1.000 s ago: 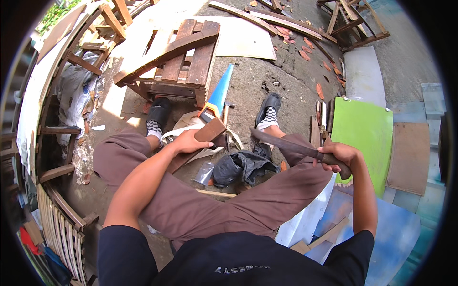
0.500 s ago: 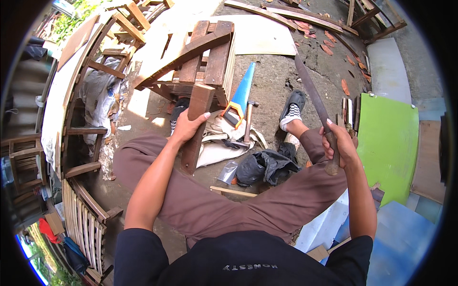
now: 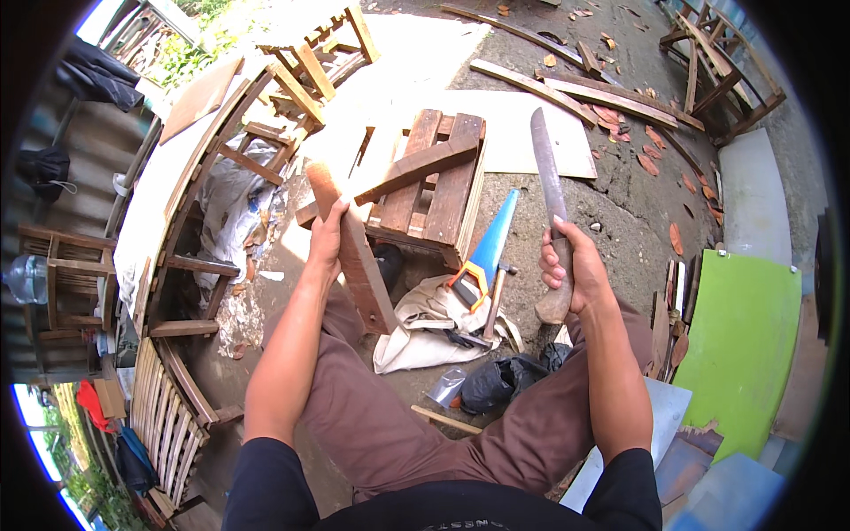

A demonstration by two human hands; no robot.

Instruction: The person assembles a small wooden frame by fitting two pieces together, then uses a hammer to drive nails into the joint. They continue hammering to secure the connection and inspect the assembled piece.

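left hand (image 3: 329, 237) grasps wooden plank (image 3: 351, 248), now upright over left knee | right hand (image 3: 567, 270) clenches machete (image 3: 549, 190), blade raised higher than before | saw (image 3: 487, 248), hammer (image 3: 492, 301) on cloth (image 3: 425, 332), possibly a sack

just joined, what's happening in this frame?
A seated person holds a wooden slat upright-tilted in the left hand and a long machete raised, blade up, in the right hand. Blade and slat are apart. A blue handsaw and hammer lie on cloth by a small pallet.
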